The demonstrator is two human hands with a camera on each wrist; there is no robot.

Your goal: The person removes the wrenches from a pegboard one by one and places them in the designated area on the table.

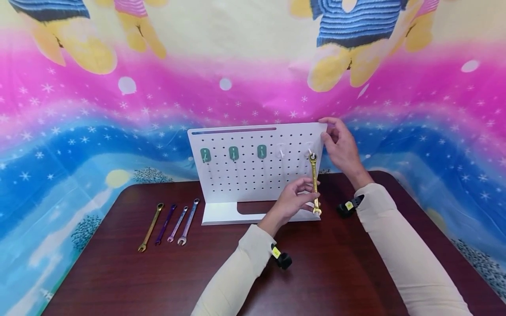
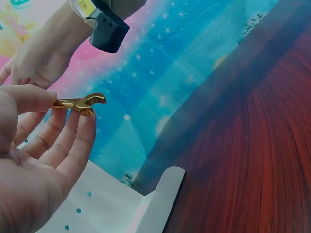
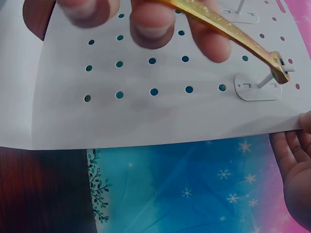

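Observation:
A gold combination wrench (image 1: 314, 175) has its ring end around the rightmost white hook (image 3: 257, 92) of the white pegboard (image 1: 253, 196). My left hand (image 1: 290, 202) pinches this wrench near its open-jaw end, thumb on one side and fingers on the other; in the left wrist view the wrench's open end (image 2: 87, 103) juts past the fingertips. With thumb and fingers, my right hand (image 1: 341, 145) grips the board's upper right edge. The right wrist view shows the ring on the hook's outer part.
Left of the board, a gold wrench (image 1: 150, 228), a purple one (image 1: 166, 224), a small pinkish one (image 1: 178, 224) and a silver one (image 1: 189, 223) lie on the dark wooden table (image 1: 118, 272). Three green-backed hooks (image 1: 233, 153) and another white hook (image 1: 281, 151) line the board. A patterned cloth (image 1: 253, 83) hangs behind.

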